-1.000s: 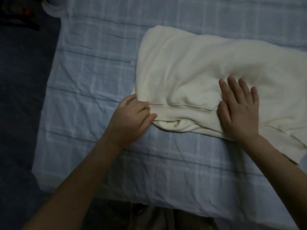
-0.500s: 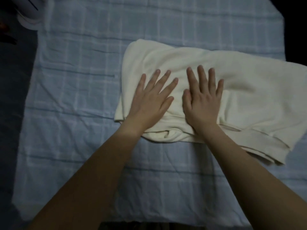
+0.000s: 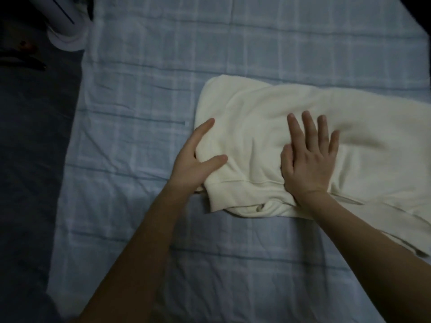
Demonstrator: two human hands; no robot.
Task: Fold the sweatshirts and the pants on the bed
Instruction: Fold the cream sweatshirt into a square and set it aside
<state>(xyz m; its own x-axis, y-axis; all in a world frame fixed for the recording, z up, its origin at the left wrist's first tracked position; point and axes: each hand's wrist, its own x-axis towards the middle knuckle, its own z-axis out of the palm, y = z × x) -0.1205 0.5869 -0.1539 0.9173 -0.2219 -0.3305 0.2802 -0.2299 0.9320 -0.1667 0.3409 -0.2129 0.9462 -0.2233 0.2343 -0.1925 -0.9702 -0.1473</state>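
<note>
A folded cream sweatshirt (image 3: 256, 117) is laid on the right half of the bed (image 3: 140, 89). The right hand (image 3: 307, 164) is spread flat and pressed on top of it. The left hand (image 3: 191, 166) is held open against its left edge, thumb and finger straight

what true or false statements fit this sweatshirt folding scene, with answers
1. The right hand lies flat on the cream sweatshirt, fingers straight. True.
2. The left hand is lifted clear of the sweatshirt. False: it touches the sweatshirt's left edge, with its thumb on the cloth.
3. The sweatshirt lies on a blue checked bedsheet. True.
4. The sweatshirt hangs over the left edge of the bed. False: it lies on the sheet, well in from that edge.
</note>
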